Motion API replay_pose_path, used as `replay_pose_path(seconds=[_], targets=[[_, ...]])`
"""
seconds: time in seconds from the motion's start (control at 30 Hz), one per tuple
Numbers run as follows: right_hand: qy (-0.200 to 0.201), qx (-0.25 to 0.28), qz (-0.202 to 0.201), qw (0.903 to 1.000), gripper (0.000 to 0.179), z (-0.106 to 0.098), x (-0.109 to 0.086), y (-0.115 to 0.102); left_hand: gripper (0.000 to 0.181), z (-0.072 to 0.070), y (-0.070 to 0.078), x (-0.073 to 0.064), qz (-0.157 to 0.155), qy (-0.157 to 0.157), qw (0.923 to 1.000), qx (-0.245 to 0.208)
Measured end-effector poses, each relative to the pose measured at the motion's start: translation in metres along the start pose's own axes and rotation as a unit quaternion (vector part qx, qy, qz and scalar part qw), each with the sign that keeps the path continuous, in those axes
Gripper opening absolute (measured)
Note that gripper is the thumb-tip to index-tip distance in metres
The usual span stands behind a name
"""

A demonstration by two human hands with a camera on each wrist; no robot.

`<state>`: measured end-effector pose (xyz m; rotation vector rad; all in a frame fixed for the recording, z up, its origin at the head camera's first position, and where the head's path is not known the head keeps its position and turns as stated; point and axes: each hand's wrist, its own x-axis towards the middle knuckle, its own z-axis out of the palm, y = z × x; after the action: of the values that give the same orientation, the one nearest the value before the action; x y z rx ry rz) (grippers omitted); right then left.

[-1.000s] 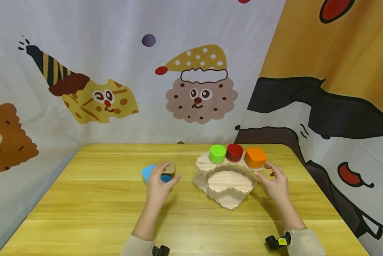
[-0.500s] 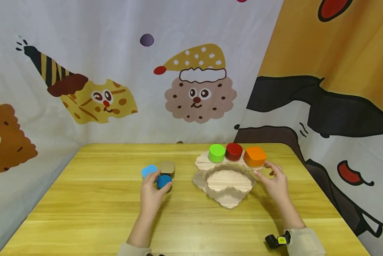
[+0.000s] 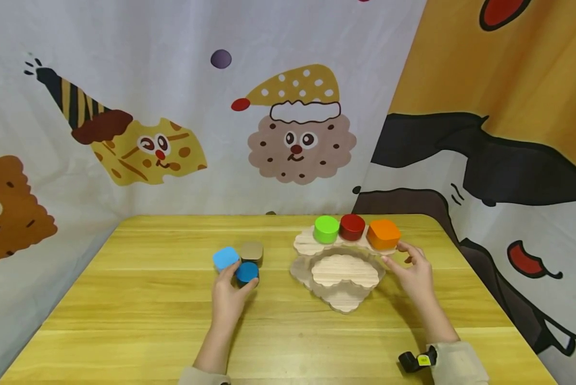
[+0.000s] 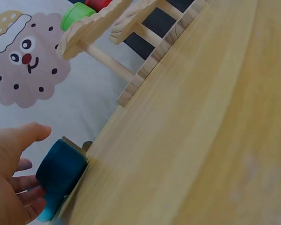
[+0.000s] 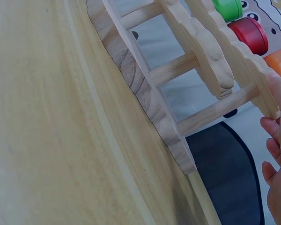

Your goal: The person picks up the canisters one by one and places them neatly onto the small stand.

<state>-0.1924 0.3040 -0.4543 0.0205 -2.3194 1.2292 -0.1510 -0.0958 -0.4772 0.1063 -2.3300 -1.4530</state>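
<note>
My left hand reaches around a dark blue round block on the table. Its fingers lie at the block's left side in the left wrist view, while the thumb stands apart from it. A light blue block and a tan block sit close behind. With thumb and fingers, my right hand pinches the right end of the top tier of a wooden cloud-shaped stand. Green, red and orange blocks stand on that tier.
The stand's lower tiers are joined by round dowels and its base rests on the wooden table. A curtain with cartoon prints hangs behind the table's back edge.
My left hand has moved slightly left and down from above the blocks to around the dark blue block. My right hand keeps its hold on the stand.
</note>
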Motion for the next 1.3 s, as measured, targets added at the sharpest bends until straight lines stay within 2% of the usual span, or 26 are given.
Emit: replay_pose_path(seconds=[0.17, 0.4, 0.77, 1.07, 1.3], targets=[[-0.001, 0.002, 0.002, 1.0, 0.048, 0.0, 0.0, 0.0, 0.06, 0.002, -0.002, 0.001, -0.003, 0.002, 1.0, -0.001], [-0.003, 0.003, 0.005, 1.0, 0.048, 0.0, 0.0, -0.001, 0.062, 0.006, -0.007, 0.002, -0.029, -0.005, 0.9995, 0.01], [-0.002, 0.006, 0.002, 1.0, 0.048, 0.001, 0.0, 0.0, 0.059, 0.011, -0.011, 0.004, -0.035, 0.008, 0.9993, 0.013], [-0.005, 0.001, 0.011, 0.9999, 0.049, 0.0, 0.0, 0.0, 0.056, 0.012, -0.009, 0.003, -0.004, 0.027, 0.9995, 0.015], [-0.004, -0.001, 0.014, 0.9999, 0.049, 0.0, -0.001, -0.001, 0.057, 0.013, -0.001, 0.002, 0.0, 0.036, 0.9993, 0.014]])
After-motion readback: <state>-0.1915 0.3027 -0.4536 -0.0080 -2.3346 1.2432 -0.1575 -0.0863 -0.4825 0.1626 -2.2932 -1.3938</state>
